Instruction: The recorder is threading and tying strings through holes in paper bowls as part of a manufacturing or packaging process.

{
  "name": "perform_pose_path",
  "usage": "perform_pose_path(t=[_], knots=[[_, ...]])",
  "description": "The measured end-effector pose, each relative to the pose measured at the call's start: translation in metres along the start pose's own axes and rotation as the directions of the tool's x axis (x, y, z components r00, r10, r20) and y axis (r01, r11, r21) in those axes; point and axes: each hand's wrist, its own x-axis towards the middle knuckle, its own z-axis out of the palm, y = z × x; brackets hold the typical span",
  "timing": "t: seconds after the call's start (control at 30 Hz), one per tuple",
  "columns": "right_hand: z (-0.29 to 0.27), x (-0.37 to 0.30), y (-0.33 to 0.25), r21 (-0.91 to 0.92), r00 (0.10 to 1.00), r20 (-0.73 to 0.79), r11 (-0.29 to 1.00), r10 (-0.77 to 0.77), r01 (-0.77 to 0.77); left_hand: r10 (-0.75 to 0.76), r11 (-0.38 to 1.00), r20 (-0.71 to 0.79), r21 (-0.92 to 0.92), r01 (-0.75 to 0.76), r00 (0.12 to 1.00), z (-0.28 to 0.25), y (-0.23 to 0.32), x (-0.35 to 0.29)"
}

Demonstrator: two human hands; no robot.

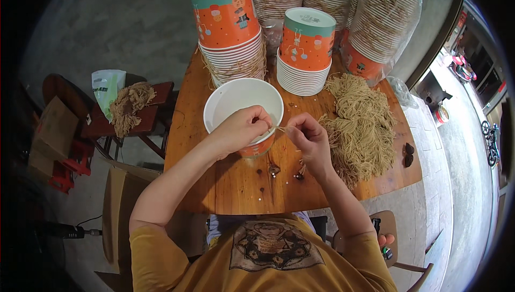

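Note:
An open paper bucket (222, 99), white inside and orange outside, stands on the wooden table in front of me. Over its near right rim, my left hand (241, 130) pinches a short piece of tan twine (280, 128). My right hand (312, 144), just right of the bucket, has thumb and fingers closed on the other end of that twine. The strand runs between both hands beside the rim; whether it passes through the bucket's wall is hidden by my fingers. A large heap of loose tan twine (362, 131) lies to the right of my right hand.
Behind the bucket stand two upside-down stacks of orange and green buckets, a left stack (225, 18) and a right stack (306, 39). Plastic-wrapped stacks (386, 18) rise farther back. Small dark objects (409, 155) lie near the table's right edge. A red bench (145, 110) holds more twine.

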Motion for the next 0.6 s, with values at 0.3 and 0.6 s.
perform_pose_path(t=[0.3,0.6], knots=[[-0.005,-0.005,0.002,-0.030,0.999,-0.035,1.000,-0.001,0.000,0.107,0.988,-0.113,0.120,-0.094,0.988,0.010,0.005,-0.003],[0.004,0.002,-0.010,-0.706,0.997,-0.047,0.708,-0.068,0.015,0.293,0.925,-0.178,0.301,-0.231,0.939,0.014,0.009,-0.008]])
